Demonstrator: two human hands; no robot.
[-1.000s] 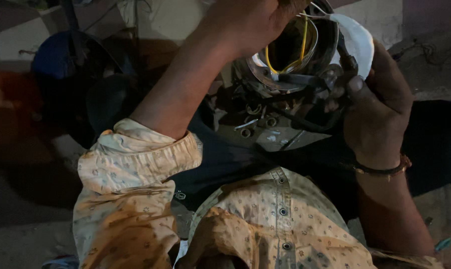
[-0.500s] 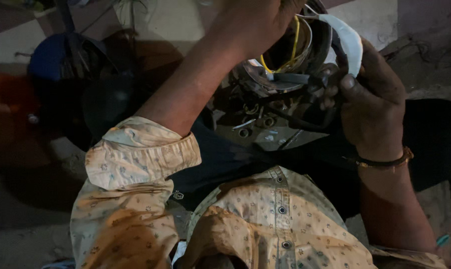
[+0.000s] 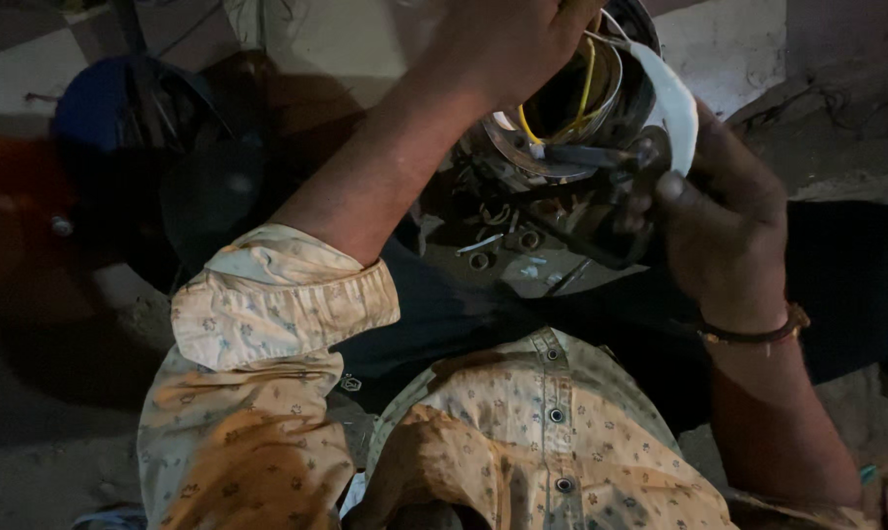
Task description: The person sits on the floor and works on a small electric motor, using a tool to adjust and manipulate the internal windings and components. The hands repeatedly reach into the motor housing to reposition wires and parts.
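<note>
Down we look over a patterned cotton shirt (image 3: 522,461), pale orange with small dark sprigs and metal snap buttons, its left cuff (image 3: 282,299) rolled into a thick, soft band at the elbow. Beyond the chest, dark cloth (image 3: 444,314) spreads across the lap, matte and creased. On the left, in shadow, sits a blue rounded object (image 3: 100,113), too dim to make out further.

Up top, the work itself: a round lamp housing (image 3: 571,128) sits above the lap at the upper middle of the view, between both hands. It's a shiny metal bowl, smooth and reflective inside, with a white, curved plastic rim (image 3: 674,103) on its right edge. The open mouth faces up toward the camera, tilted a little to the left; being round, it shows no clear long axis. Yellow wires (image 3: 586,83), thin and glossy, loop inside the bowl.

The left hand (image 3: 512,44) comes in over the top, fingers curled down and closed on the housing's upper edge and the wires there. The right hand (image 3: 724,231) wraps a dark, blocky part (image 3: 611,221) under the housing, thumb pressed on its side, a thin bracelet (image 3: 758,332) at the wrist.

Small metal washers (image 3: 503,250) and bits lie on the lap just below.
</note>
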